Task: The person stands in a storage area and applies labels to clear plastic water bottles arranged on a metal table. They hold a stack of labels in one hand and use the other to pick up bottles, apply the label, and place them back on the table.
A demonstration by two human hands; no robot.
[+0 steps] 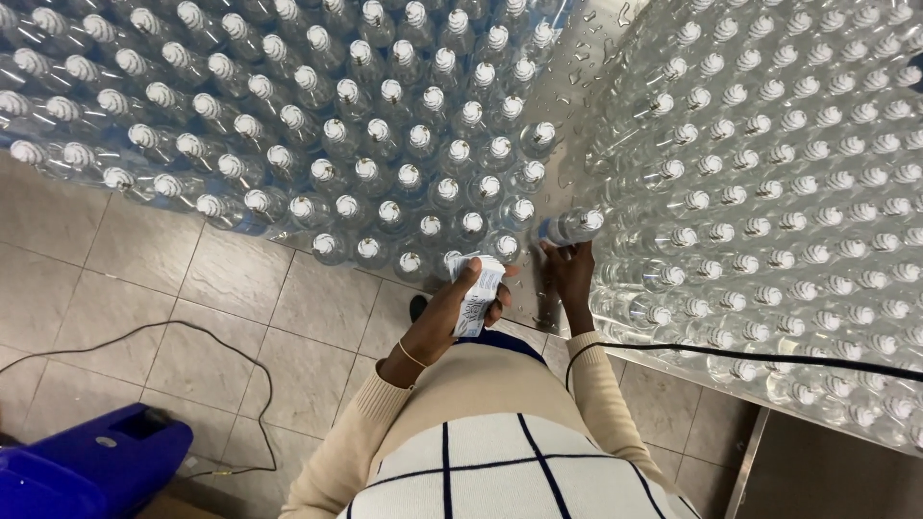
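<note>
My left hand (452,312) is closed around a small stack of white printed labels (479,293), held just below the front row of clear capped bottles (385,144). My right hand (572,274) reaches up to a single clear bottle (569,228) lying on its side on the wet metal table (567,86), fingers touching its underside. Rows of upright bottles with white caps stand to the left of it, and a second mass of bottles (798,173) fills the table on the right.
A black cable (731,356) runs across from the right over my right sleeve. Another thin cable (192,332) loops on the tiled floor at the left. A blue plastic object (87,471) sits at the bottom left corner.
</note>
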